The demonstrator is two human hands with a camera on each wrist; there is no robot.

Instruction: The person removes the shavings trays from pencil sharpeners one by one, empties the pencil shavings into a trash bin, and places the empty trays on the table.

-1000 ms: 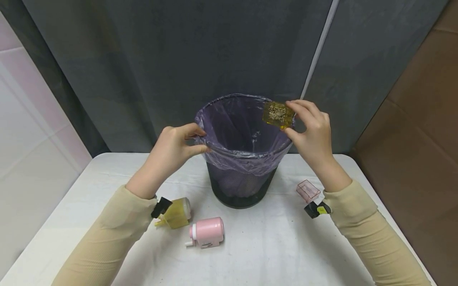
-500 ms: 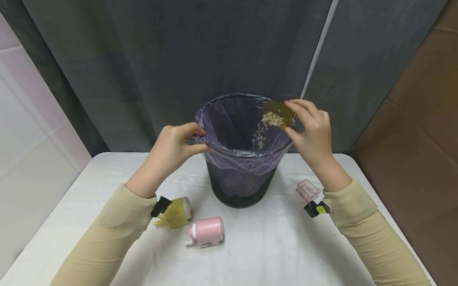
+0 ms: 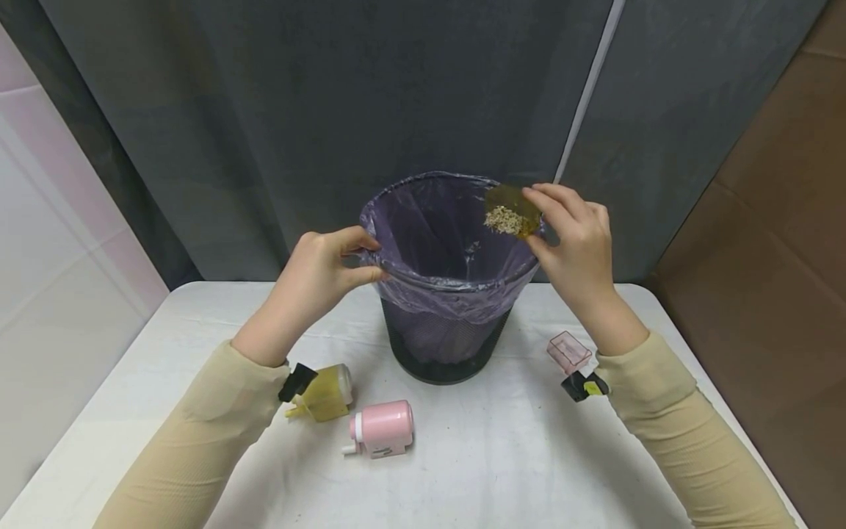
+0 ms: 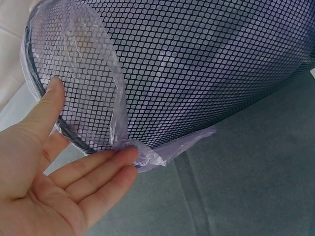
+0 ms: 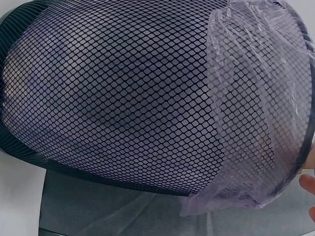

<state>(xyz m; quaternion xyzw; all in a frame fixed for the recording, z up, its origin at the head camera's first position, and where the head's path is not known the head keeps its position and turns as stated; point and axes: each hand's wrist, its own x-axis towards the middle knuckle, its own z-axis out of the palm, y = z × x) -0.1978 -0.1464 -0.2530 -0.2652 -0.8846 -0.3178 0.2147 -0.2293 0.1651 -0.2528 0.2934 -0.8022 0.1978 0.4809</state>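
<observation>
At the left of a black mesh trash bin (image 3: 443, 345), my left hand (image 3: 324, 268) grips the rim, thumb and fingers over the purple bag liner (image 3: 456, 301). The left wrist view shows those fingers around the liner's loose edge. My right hand (image 3: 576, 246) pinches a clear amber sharpener shavings drawer (image 3: 512, 197) over the bin's right rim. Pale pencil shavings (image 3: 504, 220) lie gathered along its lower left part, and the drawer is tilted toward the bin. In the right wrist view, only some fingertips (image 5: 308, 184) show past the rim at the edge.
On the white table (image 3: 489, 470), a yellow crank pencil sharpener (image 3: 327, 397) lies near my left wrist, beside a pink crank sharpener (image 3: 386, 426). A clear pink drawer (image 3: 568, 353) rests by my right wrist. A grey curtain (image 3: 330, 110) hangs behind the bin.
The amber drawer has tipped further; its shavings slid toward its lower left, and some fell into the bin half a second ago. No falling shavings show now. My left hand has stayed put.
</observation>
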